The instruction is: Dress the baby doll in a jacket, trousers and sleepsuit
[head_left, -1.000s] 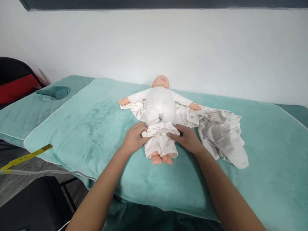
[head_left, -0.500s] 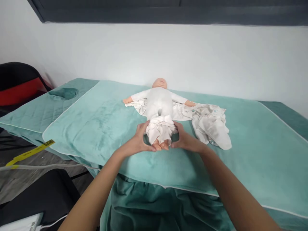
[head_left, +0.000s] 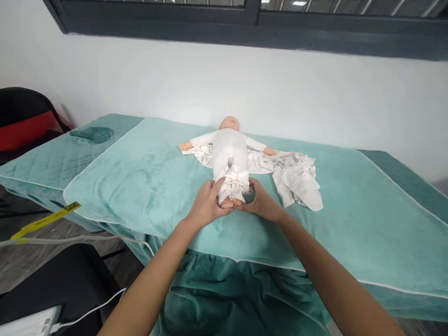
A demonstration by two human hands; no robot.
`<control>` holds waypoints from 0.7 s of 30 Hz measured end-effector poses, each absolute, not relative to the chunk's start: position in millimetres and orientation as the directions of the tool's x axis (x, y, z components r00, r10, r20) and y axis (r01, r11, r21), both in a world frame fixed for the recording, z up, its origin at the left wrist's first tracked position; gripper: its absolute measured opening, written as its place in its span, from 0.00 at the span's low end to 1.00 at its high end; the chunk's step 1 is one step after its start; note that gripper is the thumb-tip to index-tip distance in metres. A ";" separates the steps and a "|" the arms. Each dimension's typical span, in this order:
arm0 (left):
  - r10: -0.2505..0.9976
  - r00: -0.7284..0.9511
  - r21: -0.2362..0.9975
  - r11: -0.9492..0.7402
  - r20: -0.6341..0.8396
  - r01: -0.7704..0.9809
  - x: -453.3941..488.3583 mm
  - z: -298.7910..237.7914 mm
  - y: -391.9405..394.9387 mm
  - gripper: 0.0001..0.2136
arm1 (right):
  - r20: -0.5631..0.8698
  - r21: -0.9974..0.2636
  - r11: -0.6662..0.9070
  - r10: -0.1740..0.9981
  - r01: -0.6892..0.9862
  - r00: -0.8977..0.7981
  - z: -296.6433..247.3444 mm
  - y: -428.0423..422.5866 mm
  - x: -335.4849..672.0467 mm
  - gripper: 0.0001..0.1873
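Observation:
A baby doll [head_left: 230, 145] lies on its back on the green bed cover, head toward the wall and arms spread. White baby pants [head_left: 237, 177] are bunched around its lower legs, with the feet [head_left: 231, 202] poking out. My left hand [head_left: 208, 199] grips the left side of the pants, thumb by the feet and fingers on the cloth. On the other side my right hand [head_left: 261, 200] curls around the pants' edge, its thumb close to the feet. White printed clothing [head_left: 262, 162] is spread beneath the doll's arms.
More crumpled white baby clothes [head_left: 297, 179] lie right of the doll. The green bed [head_left: 367, 224] runs along the wall, with a face hole [head_left: 93, 134] at its left. A black chair [head_left: 59, 284] holds a white power bank [head_left: 33, 323] with a cable.
The camera view has tilted up and shifted slightly. Both hands have drawn closer together around the doll's feet, still at the bunched pants.

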State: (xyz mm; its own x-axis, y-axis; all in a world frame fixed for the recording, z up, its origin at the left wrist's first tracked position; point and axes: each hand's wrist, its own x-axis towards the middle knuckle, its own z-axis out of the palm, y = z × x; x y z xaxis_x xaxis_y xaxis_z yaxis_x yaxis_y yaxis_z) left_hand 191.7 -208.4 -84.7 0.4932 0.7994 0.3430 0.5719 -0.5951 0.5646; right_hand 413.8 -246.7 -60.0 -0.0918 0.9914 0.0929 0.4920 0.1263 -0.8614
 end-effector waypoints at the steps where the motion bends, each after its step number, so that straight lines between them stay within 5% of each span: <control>1: 0.805 0.491 0.586 -0.584 0.331 0.562 191.3 -81.7 -208.5 0.44 | 0.083 -0.862 0.115 0.993 0.493 -0.086 -56.2 -248.3 412.7 0.47; 7: 0.862 0.461 0.743 -0.449 0.213 0.497 190.5 -60.5 -216.3 0.39 | -0.019 -0.870 0.027 0.996 0.493 -0.089 -37.9 -254.4 407.1 0.32; 15: 0.843 0.512 0.948 -0.004 -0.168 0.317 182.3 -7.1 -227.9 0.32 | -0.308 -0.936 -0.233 0.905 0.265 -0.294 -7.4 -255.0 414.3 0.24; 21: 0.750 0.635 0.983 0.143 -0.184 0.116 172.0 16.8 -222.7 0.30 | -0.253 -0.963 -0.181 0.863 0.200 -0.437 13.7 -253.3 420.5 0.19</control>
State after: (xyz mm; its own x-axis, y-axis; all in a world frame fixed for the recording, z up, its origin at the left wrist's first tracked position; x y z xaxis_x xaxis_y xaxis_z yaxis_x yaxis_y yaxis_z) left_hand 172.0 -222.7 16.8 0.6350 0.7504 -0.1837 0.1160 0.1425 0.9830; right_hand 420.5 -253.3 13.7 -0.4367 0.8634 -0.2528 0.1998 -0.1809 -0.9630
